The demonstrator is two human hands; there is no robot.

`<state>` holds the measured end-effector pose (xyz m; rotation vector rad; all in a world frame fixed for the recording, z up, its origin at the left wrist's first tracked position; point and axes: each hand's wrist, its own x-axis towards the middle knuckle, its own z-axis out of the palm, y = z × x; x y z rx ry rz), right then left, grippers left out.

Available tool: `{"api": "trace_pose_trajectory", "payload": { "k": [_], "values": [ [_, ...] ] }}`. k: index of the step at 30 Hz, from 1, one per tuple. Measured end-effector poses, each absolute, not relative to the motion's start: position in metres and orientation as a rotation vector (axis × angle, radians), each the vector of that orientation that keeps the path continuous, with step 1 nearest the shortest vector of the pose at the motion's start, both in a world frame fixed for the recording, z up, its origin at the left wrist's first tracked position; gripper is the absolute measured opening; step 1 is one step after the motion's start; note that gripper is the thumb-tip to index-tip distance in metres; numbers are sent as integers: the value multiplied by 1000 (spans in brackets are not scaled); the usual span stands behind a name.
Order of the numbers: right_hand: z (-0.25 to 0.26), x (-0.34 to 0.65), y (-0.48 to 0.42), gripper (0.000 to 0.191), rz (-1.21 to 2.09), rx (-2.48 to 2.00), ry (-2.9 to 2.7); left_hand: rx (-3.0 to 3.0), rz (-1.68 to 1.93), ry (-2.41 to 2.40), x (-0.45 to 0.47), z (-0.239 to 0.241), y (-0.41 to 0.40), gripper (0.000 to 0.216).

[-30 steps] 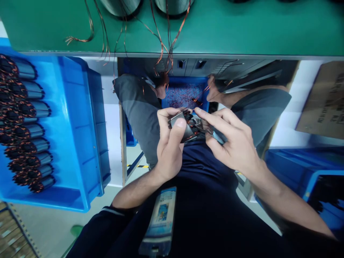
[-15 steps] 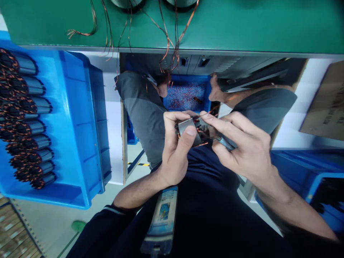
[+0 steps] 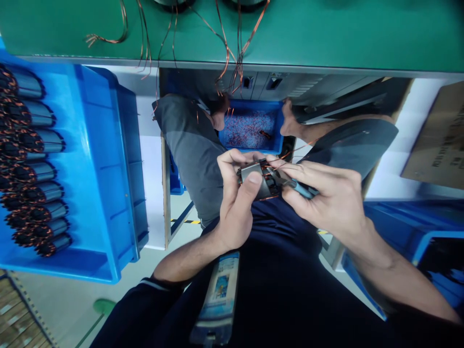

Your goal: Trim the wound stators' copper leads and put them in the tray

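My left hand (image 3: 235,198) is closed round a small grey stator with copper windings (image 3: 256,180), thumb pressed on its side, held over my lap. My right hand (image 3: 328,195) grips a blue-handled tool (image 3: 301,190) whose tip rests at the stator's winding end. Thin copper wire ends stick out from the stator between the two hands.
A blue bin (image 3: 72,169) at left holds several wound stators (image 3: 29,159). A green bench (image 3: 290,34) with dangling copper wires (image 3: 232,53) runs across the top. A small blue tray of scraps (image 3: 250,129) sits between my knees. More blue bins (image 3: 416,237) and cardboard (image 3: 438,140) lie at right.
My right hand's fingers have lowered and closed in towards the stator, bringing the tool tip against the windings. My left hand keeps the stator in nearly the same place.
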<state>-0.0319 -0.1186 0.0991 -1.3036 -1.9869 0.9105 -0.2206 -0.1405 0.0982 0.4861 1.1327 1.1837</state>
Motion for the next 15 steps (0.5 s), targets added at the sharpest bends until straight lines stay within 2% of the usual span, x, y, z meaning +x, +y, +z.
{"api": "trace_pose_trajectory", "payload": {
  "k": [7, 15],
  "values": [
    [78, -31, -118, 56, 889, -1341, -2009, 236, 1056, 1151, -225, 102, -123, 34],
    [91, -31, -117, 62, 731, -1395, -2131, 237, 1084, 1173, -222, 113, -122, 36]
  ]
}}
